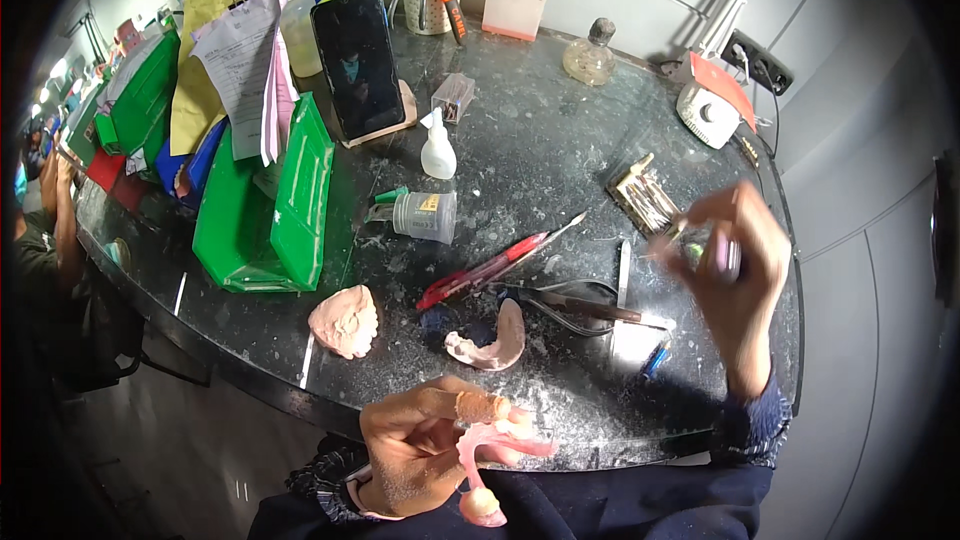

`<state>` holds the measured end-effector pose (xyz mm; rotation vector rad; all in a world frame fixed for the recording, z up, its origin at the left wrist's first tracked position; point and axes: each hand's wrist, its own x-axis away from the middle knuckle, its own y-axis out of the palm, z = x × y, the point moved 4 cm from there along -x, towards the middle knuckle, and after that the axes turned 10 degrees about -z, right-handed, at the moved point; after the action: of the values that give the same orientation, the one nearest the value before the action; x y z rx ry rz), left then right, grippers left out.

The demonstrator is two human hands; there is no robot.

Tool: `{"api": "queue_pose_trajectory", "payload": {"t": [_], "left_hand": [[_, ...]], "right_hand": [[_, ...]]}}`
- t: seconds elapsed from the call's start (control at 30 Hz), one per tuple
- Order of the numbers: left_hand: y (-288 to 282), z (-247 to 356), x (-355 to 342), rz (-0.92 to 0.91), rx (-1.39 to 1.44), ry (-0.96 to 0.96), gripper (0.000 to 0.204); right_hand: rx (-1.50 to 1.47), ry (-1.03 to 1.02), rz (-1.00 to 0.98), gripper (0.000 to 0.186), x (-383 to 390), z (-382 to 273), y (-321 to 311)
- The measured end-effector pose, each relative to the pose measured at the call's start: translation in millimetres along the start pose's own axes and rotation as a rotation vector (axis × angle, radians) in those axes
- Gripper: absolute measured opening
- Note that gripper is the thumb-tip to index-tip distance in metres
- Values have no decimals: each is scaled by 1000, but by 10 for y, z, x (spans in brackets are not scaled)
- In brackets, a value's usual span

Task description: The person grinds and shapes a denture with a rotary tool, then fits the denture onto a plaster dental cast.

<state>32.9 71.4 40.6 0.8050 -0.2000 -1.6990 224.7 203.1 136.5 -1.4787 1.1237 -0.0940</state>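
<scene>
Head view: metal bits in tray

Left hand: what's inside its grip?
A pink arch-shaped piece, both ends sticking out of the left hand. Where the grip presses on it, its surface is covered, so that part can't be seen.

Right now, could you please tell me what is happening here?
The person's left hand holds a pink, curved dental piece at the worktop's near edge. The right hand is raised beside some thin metal bits; anything in it is too blurred to name. A pale curved cast and a pinkish lump lie untouched.
</scene>
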Motion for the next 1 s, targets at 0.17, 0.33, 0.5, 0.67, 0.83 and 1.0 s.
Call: {"api": "queue_pose_trajectory", "payload": {"t": [0.17, 0.33, 0.5, 0.67, 0.83, 1.0], "left_hand": [[13, -48, -3, 66, 38, -70, 63], [-9, -97, 41, 67, -25, 37, 62], [29, -46, 44, 254, -11, 0, 67], [-33, -130, 66, 329, -209, -34, 46], [-50, -126, 62, 353, -272, -67, 45], [90, -62, -154, 184, -88, -126, 63]], "right_hand": [[406, 270, 217, 28, -96, 1271, -42], [619, 418, 64, 37, -48, 1992, 44], [645, 428, -28, 36, -37, 2226, 237], [611, 506, 93, 46, -54, 2307, 75], [611, 385, 102, 40, -176, 2468, 161], [839, 338, 56, 40, -230, 2700, 167]]}}
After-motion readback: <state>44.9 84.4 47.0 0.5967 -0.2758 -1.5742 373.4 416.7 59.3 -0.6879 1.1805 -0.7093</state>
